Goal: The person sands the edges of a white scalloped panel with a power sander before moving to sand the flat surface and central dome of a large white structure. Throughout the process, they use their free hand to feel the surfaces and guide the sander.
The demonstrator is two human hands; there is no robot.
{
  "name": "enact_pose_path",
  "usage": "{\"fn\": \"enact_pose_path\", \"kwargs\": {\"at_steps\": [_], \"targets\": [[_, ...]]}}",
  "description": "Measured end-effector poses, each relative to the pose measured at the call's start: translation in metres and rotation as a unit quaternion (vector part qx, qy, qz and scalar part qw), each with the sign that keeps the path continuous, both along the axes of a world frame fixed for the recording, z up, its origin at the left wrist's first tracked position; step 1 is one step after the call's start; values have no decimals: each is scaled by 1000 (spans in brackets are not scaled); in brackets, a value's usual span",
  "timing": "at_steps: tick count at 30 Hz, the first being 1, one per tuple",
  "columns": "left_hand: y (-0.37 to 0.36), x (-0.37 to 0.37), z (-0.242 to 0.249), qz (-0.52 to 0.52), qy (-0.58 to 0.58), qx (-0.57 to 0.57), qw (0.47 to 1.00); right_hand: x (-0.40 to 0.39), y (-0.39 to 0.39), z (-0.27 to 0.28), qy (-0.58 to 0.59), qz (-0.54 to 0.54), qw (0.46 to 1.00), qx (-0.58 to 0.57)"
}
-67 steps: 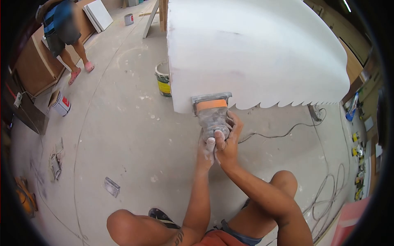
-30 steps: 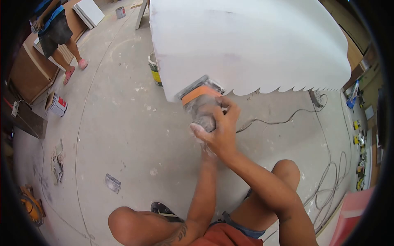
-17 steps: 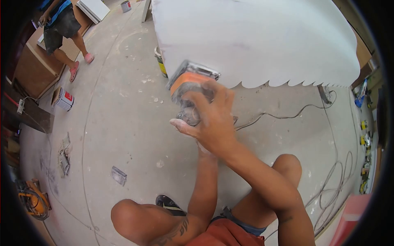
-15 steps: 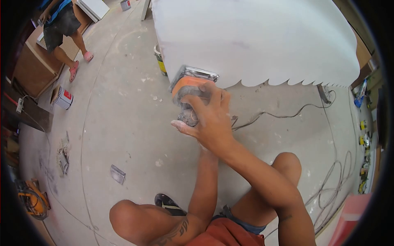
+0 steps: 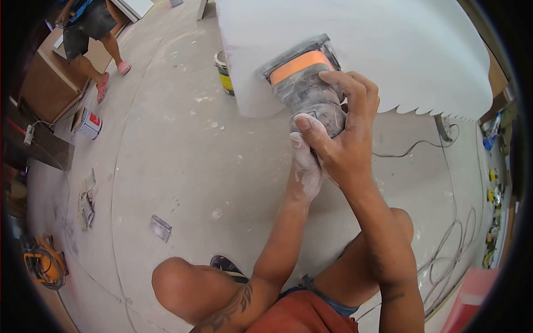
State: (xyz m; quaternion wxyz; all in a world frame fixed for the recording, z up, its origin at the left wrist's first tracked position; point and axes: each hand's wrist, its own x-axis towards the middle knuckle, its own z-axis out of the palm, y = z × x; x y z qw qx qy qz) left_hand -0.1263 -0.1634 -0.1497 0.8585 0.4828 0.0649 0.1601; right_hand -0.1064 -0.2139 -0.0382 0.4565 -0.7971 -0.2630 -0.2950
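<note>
An orange and grey electric sander [image 5: 313, 89], coated with dust, is tilted against the white scalloped panel [image 5: 388, 55]. My right hand [image 5: 355, 127] is closed around the sander's body, with the thumb at its rear end and the fingers over its right side. My left hand [image 5: 305, 164], white with dust, is closed at the rear end of the sander, below my right thumb. Part of its fingers is hidden behind the tool and my right hand. The sander's flat pad faces the panel near its lower left part.
A paint bucket [image 5: 223, 72] stands at the panel's left edge, and another can [image 5: 88, 123] farther left. A cord [image 5: 411, 150] runs along the floor at right. A grey block [image 5: 161, 228] lies near my knee. A person in pink clogs [image 5: 102, 87] stands at upper left.
The sander and both hands have moved up and to the right across the panel. My left hand, mostly hidden before, now shows beside the right one.
</note>
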Motion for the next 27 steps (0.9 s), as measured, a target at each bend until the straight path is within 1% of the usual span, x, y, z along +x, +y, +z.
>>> {"fn": "enact_pose_path", "kwargs": {"at_steps": [1,3,7,9,11,12,13,14,16,17,19,20,22,23,25,26,27], "targets": [[3,-1,0,5,0,2,1000,1,3,-3,-1,5,1000,-1],[5,-1,0,15,5,-2,1000,-2,8,-22,-33,0,999,-39],[20,-4,-2,22,13,-7,1000,-19,30,-58,-5,5,996,-91],[28,-17,-6,18,12,-3,1000,-23,39,-72,23,15,989,-147],[36,-13,-4,14,6,2,1000,-23,44,-78,16,18,988,-149],[40,-20,-7,13,4,3,1000,-24,46,-75,38,39,989,-135],[49,-13,-4,10,4,6,1000,-25,46,-72,62,58,989,-119],[50,-21,-7,6,4,9,1000,-22,45,-68,62,53,990,-117],[57,-27,-8,-5,10,19,1000,-16,44,-53,5,78,996,-37],[60,-26,-7,-11,14,24,1000,-14,42,-45,9,72,997,-34],[63,-19,-3,-23,19,36,999,-8,37,-32,-22,69,997,19],[54,-18,-3,-32,22,43,998,-4,35,-33,-19,60,998,23],[55,-22,-1,-57,30,56,996,1,28,-40,-18,57,993,104],[56,1,3,-72,32,61,995,1,22,-47,-18,41,993,106],[41,-12,-1,-99,32,70,992,2,9,-65,-17,35,998,51],[38,-7,-1,-112,31,72,991,2,4,-74,-18,22,998,51],[30,-11,-3,-125,31,74,989,0,-2,-83,7,43,998,43]]}}
